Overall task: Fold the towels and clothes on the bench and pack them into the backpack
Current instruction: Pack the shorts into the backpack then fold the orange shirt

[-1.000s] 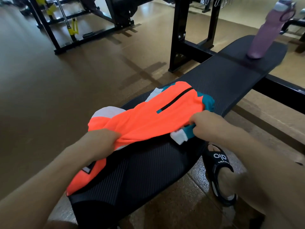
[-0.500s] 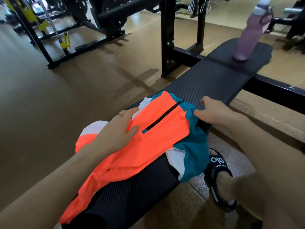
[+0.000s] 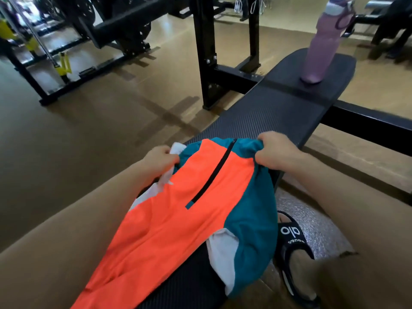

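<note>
1. At the centre of the frame: the garment (image 3: 178, 208), orange with teal and white panels and a black zip line, lies lengthwise on the bench (image 3: 289, 112). Its near end runs off the lower left of the frame and its teal side drapes over the bench edge at lower right.
2. Left of centre: your left hand (image 3: 159, 158) is clenched on the garment's far corner, where the white fabric bunches. Judged purpose: to anchor that corner so the top edge can be drawn straight.
3. Right of centre: your right hand (image 3: 273, 150) grasps the teal far corner, fingers curled round the cloth. With both corners held level, the piece looks set up for spreading or a first fold.
4. Upper right: a purple bottle (image 3: 321, 43) stands upright at the bench's far end, well apart from the garment, so it leaves room to fold.
5. Lower right: a foot in a black sandal (image 3: 294, 246) rests on the floor just beside the bench.
6. Upper left: black gym frames (image 3: 124, 30) stand on the floor.
7. Not in view: the backpack and any towels; packing is judged not yet begun.
</note>
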`<state>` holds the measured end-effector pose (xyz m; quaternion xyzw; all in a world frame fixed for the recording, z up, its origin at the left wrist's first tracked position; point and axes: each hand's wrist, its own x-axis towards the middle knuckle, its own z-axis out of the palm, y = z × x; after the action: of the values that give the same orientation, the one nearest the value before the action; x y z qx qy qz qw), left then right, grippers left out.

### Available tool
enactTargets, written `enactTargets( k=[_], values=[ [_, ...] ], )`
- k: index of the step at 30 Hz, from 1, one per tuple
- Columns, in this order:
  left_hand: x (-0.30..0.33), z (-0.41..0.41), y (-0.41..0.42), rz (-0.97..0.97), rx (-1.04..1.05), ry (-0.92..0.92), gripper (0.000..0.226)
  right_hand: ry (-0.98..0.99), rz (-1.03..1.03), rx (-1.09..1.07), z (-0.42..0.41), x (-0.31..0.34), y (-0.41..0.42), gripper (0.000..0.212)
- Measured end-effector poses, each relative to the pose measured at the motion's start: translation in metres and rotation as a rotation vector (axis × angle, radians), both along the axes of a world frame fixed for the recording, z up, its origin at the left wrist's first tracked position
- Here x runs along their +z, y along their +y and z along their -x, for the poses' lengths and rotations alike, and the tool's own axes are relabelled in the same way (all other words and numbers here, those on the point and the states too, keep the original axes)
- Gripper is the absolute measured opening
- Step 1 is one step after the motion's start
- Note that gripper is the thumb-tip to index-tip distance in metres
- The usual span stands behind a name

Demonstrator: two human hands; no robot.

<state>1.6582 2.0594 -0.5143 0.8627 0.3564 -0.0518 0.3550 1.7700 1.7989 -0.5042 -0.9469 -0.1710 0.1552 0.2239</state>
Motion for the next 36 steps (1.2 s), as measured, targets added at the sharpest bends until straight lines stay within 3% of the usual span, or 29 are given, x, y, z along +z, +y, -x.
enactTargets(
  k=[3, 5, 8, 10, 12, 15, 17, 19, 23, 25, 28, 32, 36],
  values=[
    [0.001, -0.010, 0.025, -0.203, 0.130, -0.254, 0.007, -0.119, -0.054, -0.115, -0.021, -0.003, -0.006, 0.023],
    [-0.001, -0.014, 0.038, -0.194, 0.217, -0.328, 0.014, -0.085, -0.025, -0.146, -0.032, -0.008, -0.006, 0.038],
    [-0.012, -0.014, 0.042, -0.172, 0.270, -0.127, 0.049, 0.041, 0.153, -0.101, -0.037, -0.012, -0.005, 0.069],
    [-0.021, -0.008, 0.032, -0.324, 0.118, 0.005, 0.063, 0.061, 0.131, -0.089, -0.040, -0.012, -0.004, 0.073],
    [-0.027, 0.001, 0.012, -0.456, -0.120, -0.075, 0.063, 0.039, 0.090, -0.105, -0.043, -0.011, -0.004, 0.068],
    [-0.039, 0.009, -0.006, -0.457, -0.486, -0.161, 0.059, 0.019, 0.093, -0.106, -0.049, -0.013, -0.012, 0.046],
    [-0.048, 0.009, -0.001, -0.479, -0.553, -0.055, 0.074, 0.020, 0.084, -0.105, -0.052, -0.013, -0.017, 0.030],
    [-0.050, 0.006, 0.011, -0.500, -0.480, 0.026, 0.082, -0.016, 0.066, -0.127, -0.054, -0.011, -0.021, 0.017],
    [-0.040, 0.008, 0.009, -0.614, -0.348, 0.184, 0.068, -0.074, 0.037, -0.175, -0.058, -0.011, -0.027, 0.012],
    [-0.029, 0.021, -0.017, -0.744, -0.442, 0.003, 0.063, -0.025, 0.055, -0.148, -0.057, -0.012, -0.027, 0.023],
    [-0.019, 0.058, -0.073, -0.712, -0.671, -0.246, 0.054, -0.052, 0.167, -0.085, -0.045, -0.012, -0.026, 0.051],
    [-0.031, 0.112, -0.114, -0.829, -0.797, -0.163, 0.034, -0.289, 0.295, 0.024, -0.020, -0.008, -0.020, 0.063],
    [-0.039, 0.124, -0.115, -0.734, -0.692, -0.200, 0.014, -0.206, 0.240, 0.056, 0.010, -0.004, -0.017, 0.066]
  ],
)
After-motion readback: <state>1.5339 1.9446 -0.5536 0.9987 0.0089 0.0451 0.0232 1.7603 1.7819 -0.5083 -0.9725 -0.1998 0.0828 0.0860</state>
